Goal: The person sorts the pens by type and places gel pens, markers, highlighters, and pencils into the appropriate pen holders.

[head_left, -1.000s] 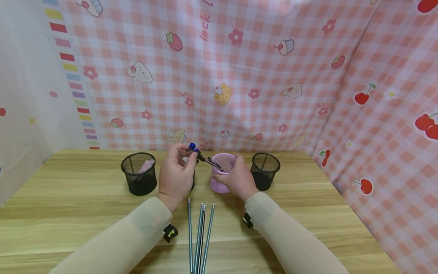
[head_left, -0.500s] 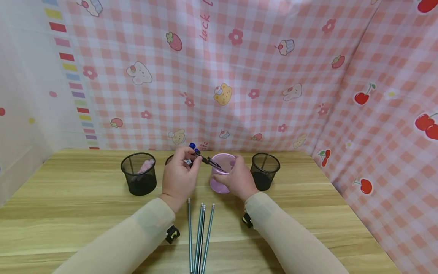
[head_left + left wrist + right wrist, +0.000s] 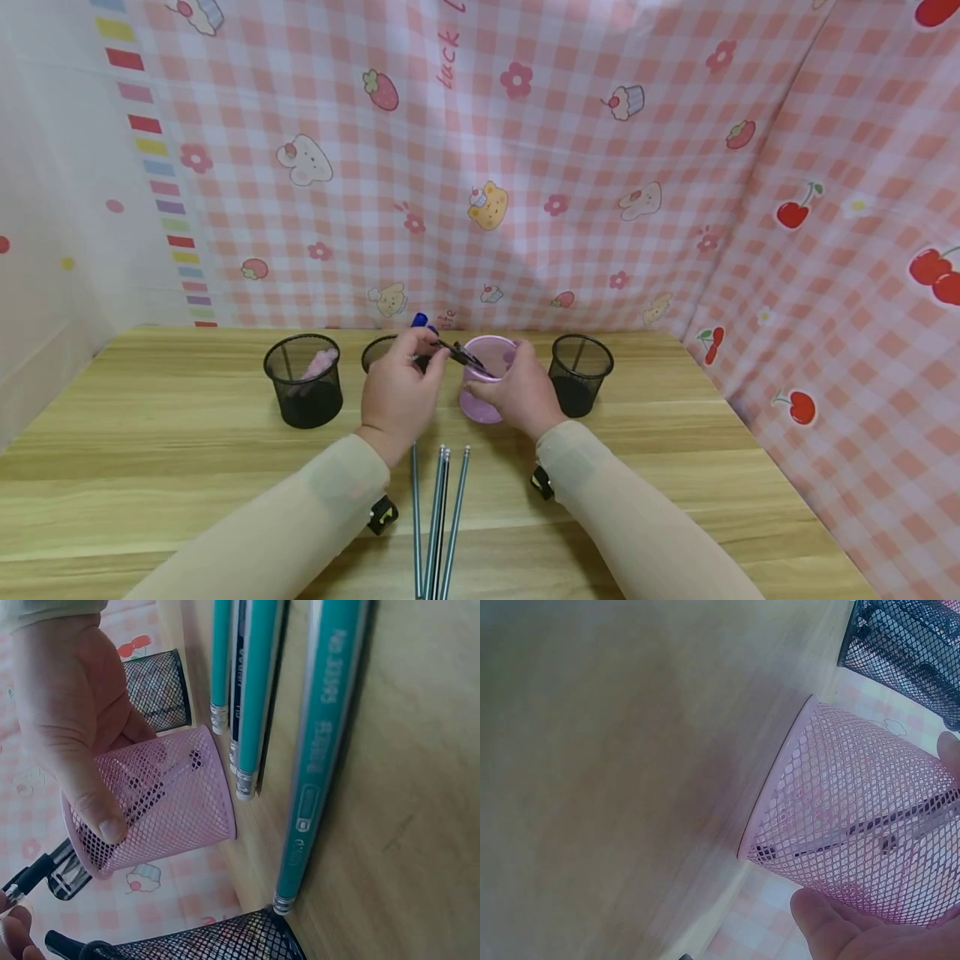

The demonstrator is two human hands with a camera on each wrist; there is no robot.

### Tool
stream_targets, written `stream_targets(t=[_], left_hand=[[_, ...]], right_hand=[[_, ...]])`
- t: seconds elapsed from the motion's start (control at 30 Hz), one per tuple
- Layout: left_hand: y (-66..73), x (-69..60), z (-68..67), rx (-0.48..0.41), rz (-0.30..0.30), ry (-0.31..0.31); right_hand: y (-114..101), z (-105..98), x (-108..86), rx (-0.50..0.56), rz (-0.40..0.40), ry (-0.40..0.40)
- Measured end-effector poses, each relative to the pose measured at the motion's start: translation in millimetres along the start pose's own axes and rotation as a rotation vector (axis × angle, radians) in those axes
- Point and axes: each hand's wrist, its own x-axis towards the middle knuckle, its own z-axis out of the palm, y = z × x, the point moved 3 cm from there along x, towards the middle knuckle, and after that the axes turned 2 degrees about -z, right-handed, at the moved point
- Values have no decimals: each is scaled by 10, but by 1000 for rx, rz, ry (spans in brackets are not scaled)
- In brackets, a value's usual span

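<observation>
My left hand (image 3: 401,387) pinches the upper end of a black pen (image 3: 36,874), which slants over the rim of a pink mesh pen cup (image 3: 172,802). Beside it, another dark pen with a clip (image 3: 69,879) sticks out of the same cup. Through the mesh, slim dark shapes show inside. My right hand (image 3: 521,390) grips the pink cup (image 3: 855,817) round its side, thumb toward the front. Partly hidden behind my left hand is a black mesh cup (image 3: 372,350), with blue-topped pens or markers (image 3: 419,320) standing up there.
Several green pencils (image 3: 417,525) lie on the wooden table (image 3: 225,467) between my forearms. At the left stands a black mesh cup (image 3: 311,400) with something fluffy and pink inside. Another black mesh cup (image 3: 581,392) stands right of my right hand. A checked cloth (image 3: 450,167) hangs behind.
My left hand has shifted right and slightly down toward the pink cup, uncovering more of the black cup behind it. My right hand and the pink cup stay in place.
</observation>
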Motion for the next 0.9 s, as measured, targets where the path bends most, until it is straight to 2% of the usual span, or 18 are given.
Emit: stream_targets(t=[0.13, 0.23, 0.57, 0.9], left_hand=[[11, -15, 14, 48, 25, -16], [21, -24, 21, 63, 20, -27], [17, -29, 65, 54, 24, -49], [10, -25, 102, 77, 3, -90]], right_hand=[[-3, 2, 1, -1, -2, 0], [-5, 3, -1, 0, 1, -2], [-5, -3, -2, -10, 4, -2], [-5, 0, 5, -13, 0, 2]])
